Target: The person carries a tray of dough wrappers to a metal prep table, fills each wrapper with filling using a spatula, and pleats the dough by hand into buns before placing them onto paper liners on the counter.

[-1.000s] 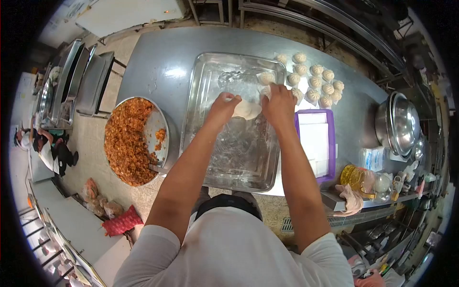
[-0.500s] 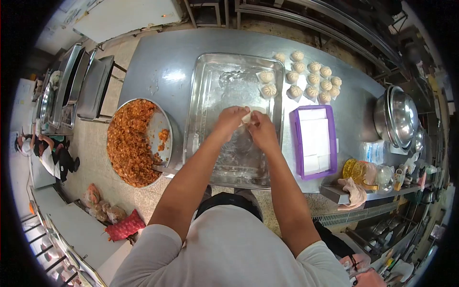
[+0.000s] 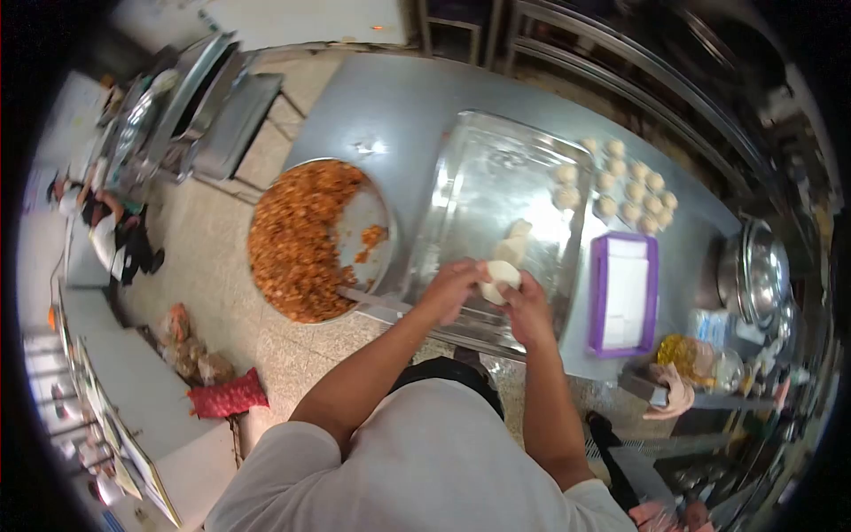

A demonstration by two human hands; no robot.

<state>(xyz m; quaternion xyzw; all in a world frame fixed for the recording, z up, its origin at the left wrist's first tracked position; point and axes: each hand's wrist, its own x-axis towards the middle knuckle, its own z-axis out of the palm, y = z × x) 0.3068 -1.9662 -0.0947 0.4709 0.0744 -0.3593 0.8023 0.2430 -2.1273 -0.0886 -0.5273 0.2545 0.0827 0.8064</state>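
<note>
A round, pale dough wrapper (image 3: 499,282) is held up between my two hands over the near part of the metal tray (image 3: 461,160). My left hand (image 3: 456,288) pinches its left edge, and my right hand (image 3: 530,310) grips its right side with the thumb on top. Just beyond them, a few more dough wrappers (image 3: 511,246) lie overlapped on the tray. To the left stands a large round pan of reddish-brown filling (image 3: 297,239), with a flat-handled utensil (image 3: 377,300) resting over its rim. Two pleated buns (image 3: 566,197) sit in the tray's far right part.
More pleated buns (image 3: 636,191) stand in rows on the steel table (image 3: 355,97). A purple basket (image 3: 597,306) with white paper squares is on the right. Metal bowls (image 3: 758,270) and an oil container (image 3: 675,350) lie farther right. Another person (image 3: 120,226) is at far left.
My view has turned, so the table appears shifted right. My hands have come nearer to me; the dough between them now shows as a flat round, and wrappers on the tray are uncovered.
</note>
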